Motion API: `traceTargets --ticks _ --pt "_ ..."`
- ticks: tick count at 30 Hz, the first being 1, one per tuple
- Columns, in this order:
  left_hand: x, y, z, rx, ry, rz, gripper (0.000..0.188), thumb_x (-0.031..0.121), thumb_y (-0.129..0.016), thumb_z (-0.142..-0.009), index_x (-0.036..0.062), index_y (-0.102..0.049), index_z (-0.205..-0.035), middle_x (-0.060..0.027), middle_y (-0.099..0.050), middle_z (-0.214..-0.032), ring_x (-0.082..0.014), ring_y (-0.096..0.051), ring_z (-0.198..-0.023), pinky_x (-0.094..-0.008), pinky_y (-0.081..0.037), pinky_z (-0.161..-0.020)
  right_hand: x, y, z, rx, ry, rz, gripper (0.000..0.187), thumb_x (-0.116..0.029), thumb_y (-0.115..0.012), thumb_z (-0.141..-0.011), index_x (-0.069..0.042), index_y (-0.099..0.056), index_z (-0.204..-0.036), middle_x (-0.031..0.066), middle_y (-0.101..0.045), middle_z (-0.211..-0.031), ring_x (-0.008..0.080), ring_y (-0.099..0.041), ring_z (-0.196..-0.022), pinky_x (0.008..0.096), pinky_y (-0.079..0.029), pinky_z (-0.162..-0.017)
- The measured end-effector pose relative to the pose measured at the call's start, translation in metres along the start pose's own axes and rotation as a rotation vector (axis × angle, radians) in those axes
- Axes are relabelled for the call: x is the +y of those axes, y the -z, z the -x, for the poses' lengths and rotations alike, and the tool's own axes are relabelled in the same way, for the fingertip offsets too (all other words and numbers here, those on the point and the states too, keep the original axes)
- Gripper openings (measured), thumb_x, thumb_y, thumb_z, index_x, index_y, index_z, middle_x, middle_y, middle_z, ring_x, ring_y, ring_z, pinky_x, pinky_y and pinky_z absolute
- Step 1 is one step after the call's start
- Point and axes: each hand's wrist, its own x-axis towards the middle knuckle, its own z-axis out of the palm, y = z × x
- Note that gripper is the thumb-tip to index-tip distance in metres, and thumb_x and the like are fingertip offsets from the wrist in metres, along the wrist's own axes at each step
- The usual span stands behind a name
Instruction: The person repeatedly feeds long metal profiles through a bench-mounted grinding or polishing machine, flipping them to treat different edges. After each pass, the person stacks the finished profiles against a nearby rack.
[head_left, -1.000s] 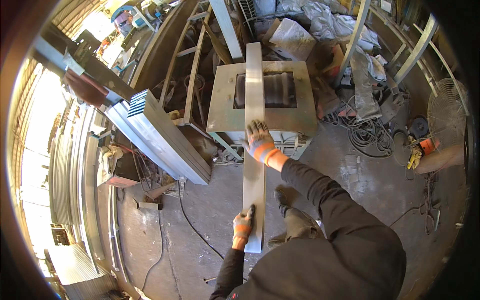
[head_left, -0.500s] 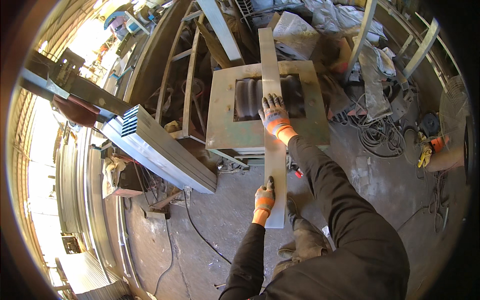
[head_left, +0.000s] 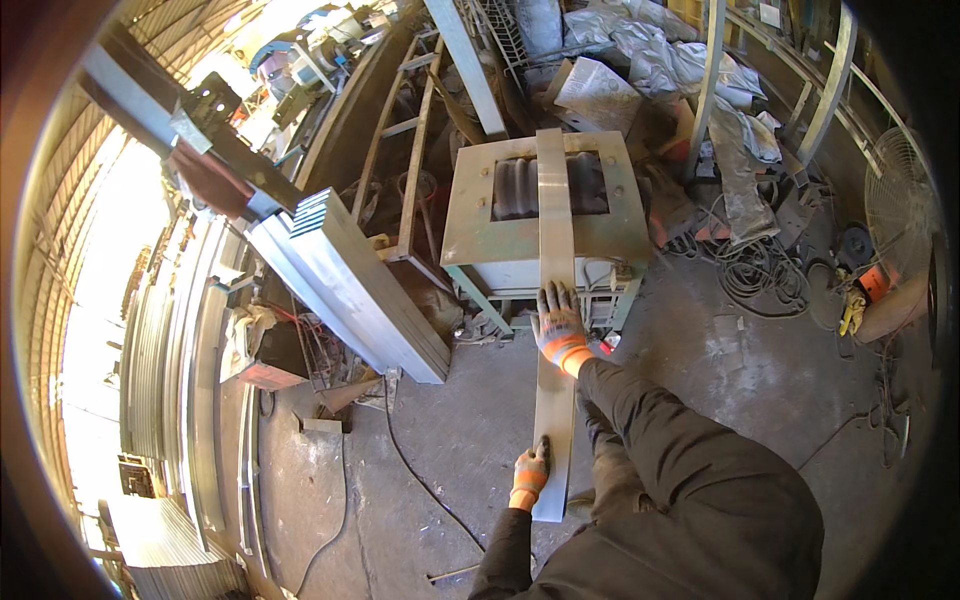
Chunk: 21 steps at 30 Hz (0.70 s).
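Note:
A long, flat metal bar (head_left: 556, 410) stretches away from me, its far part lying over a box-shaped metal machine (head_left: 500, 240). In the machine's top is a window with a dark ribbed roller (head_left: 516, 190) showing on both sides of the bar. My left hand (head_left: 531, 474), in a grey and orange glove, grips the bar's left edge close to its near end, thumb on top. Further along, just short of the machine, my right hand (head_left: 560, 322) in a matching glove rests flat on the bar with fingers spread. The left fingers under the bar are hidden.
Left of the machine leans a stack of rectangular metal tubes (head_left: 370, 285). A black cable (head_left: 408, 455) runs across the floor. Coiled cables (head_left: 755, 275) and a caged fan (head_left: 900, 190) stand at the right. Crumpled silver sheeting (head_left: 660, 60) lies behind.
The bar has slid toward me, so its far end now lies near the machine's back edge. My right hand has come back off the machine's top; the left has drawn nearer, still gripping.

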Motion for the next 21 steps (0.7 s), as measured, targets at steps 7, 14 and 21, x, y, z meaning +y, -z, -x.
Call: traceTargets --ticks 7,14,21 --pt "-0.122 0.007 0.130 0.015 0.067 -0.018 0.081 0.075 -0.060 -0.110 -0.0030 -0.081 -0.110 -0.0359 -0.080 -0.113 -0.0525 -0.077 -0.117 -0.0555 -0.058 -0.101 -0.065 0.023 0.160 -0.062 0.030 -0.066 0.076 -0.043 -0.062 -0.110 0.006 -0.052 -0.167 0.0285 -0.045 -0.180 0.0491 -0.040 -0.167 0.0644 -0.023 -0.140" --pt "-0.117 0.026 0.176 -0.092 0.065 -0.047 0.085 0.075 -0.076 -0.102 -0.0032 -0.076 -0.134 -0.0286 -0.082 -0.128 -0.0373 -0.079 -0.123 -0.0466 -0.060 -0.107 -0.074 0.040 0.185 -0.141 0.013 -0.099 0.089 -0.047 -0.072 -0.102 0.000 -0.047 -0.173 0.0278 -0.043 -0.181 0.0500 -0.037 -0.169 0.0665 -0.021 -0.141" --pt "0.061 0.040 0.075 0.034 -0.201 -0.412 0.104 0.064 -0.085 -0.099 -0.0020 -0.045 -0.168 -0.0315 -0.081 -0.126 -0.0494 -0.079 -0.120 -0.0572 -0.064 -0.097 -0.031 0.019 -0.037 -0.141 -0.304 -0.062 0.098 -0.038 -0.085 -0.092 -0.009 -0.046 -0.177 0.0263 -0.032 -0.185 0.0493 -0.045 -0.161 0.0631 -0.041 -0.129"
